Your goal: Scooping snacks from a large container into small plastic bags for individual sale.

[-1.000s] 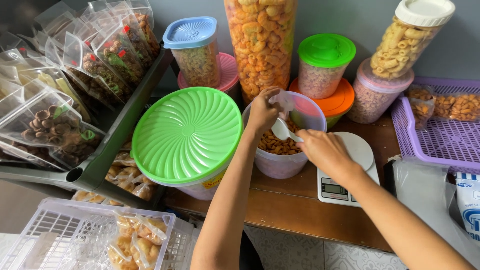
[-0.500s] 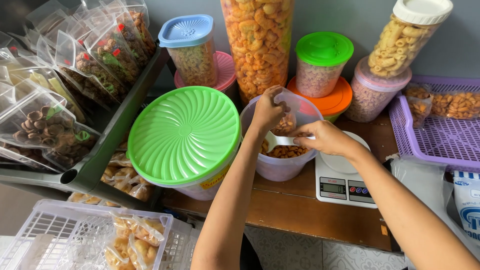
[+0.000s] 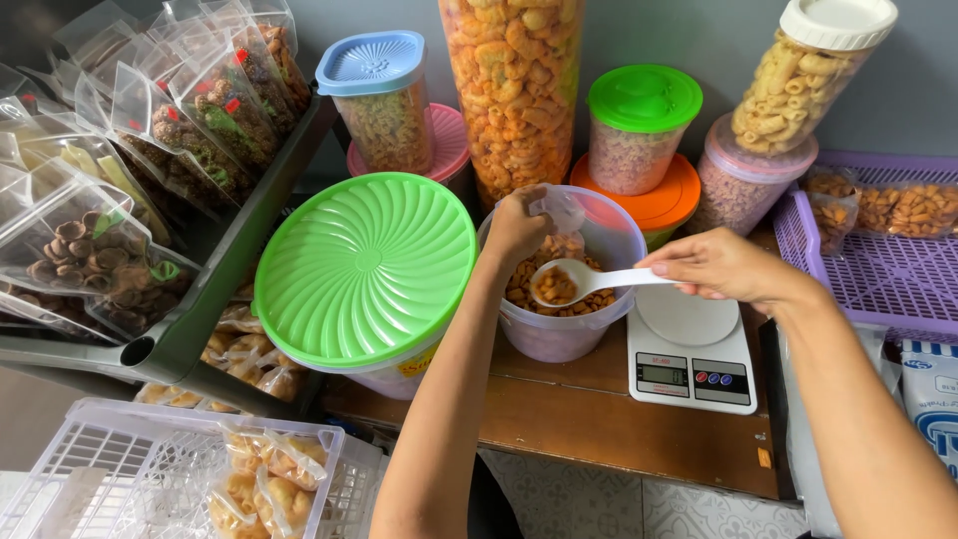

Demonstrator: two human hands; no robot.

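My left hand (image 3: 516, 226) grips a small clear plastic bag (image 3: 559, 212) over an open translucent tub (image 3: 614, 232) of brown snacks. My right hand (image 3: 720, 266) holds a white plastic spoon (image 3: 584, 280) by its handle, level, with a few snacks in its bowl just under the bag. A white digital kitchen scale (image 3: 691, 347) sits on the wooden table directly right of the tub, under my right hand.
A big container with a green lid (image 3: 365, 267) stands left of the tub. Jars of snacks with blue (image 3: 372, 63), green (image 3: 644, 97), orange and white lids line the wall. A purple basket (image 3: 888, 271) is right, a rack of bagged snacks (image 3: 120, 170) left, a white crate (image 3: 150, 479) below.
My right hand has dipped the spoon into the tub and brought it up loaded with snacks beneath the bag. My left hand has kept the bag in place.
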